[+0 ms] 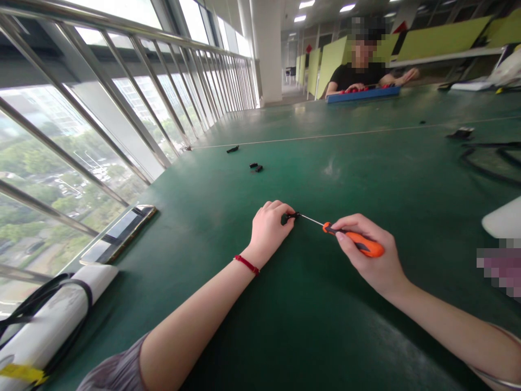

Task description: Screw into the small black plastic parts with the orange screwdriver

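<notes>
My left hand (pixel 271 224) pinches a small black part (pixel 292 216) just above the green table (pixel 228 326); the fingers hide much of it, so its kind does not show. In my right hand (pixel 376 255) is a screwdriver (pixel 364 244) with an orange and dark grey handle. Its thin metal shaft points left, and the tip meets the black part between my left fingertips. Farther off, beyond my left hand, several small black pieces (pixel 256 168) lie on the table.
At left, a phone (pixel 118 233) and a white bar with a black cable (pixel 61 309) lie along the table edge by the metal railing (pixel 163 43). Black cables (pixel 492 155) lie at right. Across the table a person (pixel 358 76) sits behind a blue tray (pixel 362 94).
</notes>
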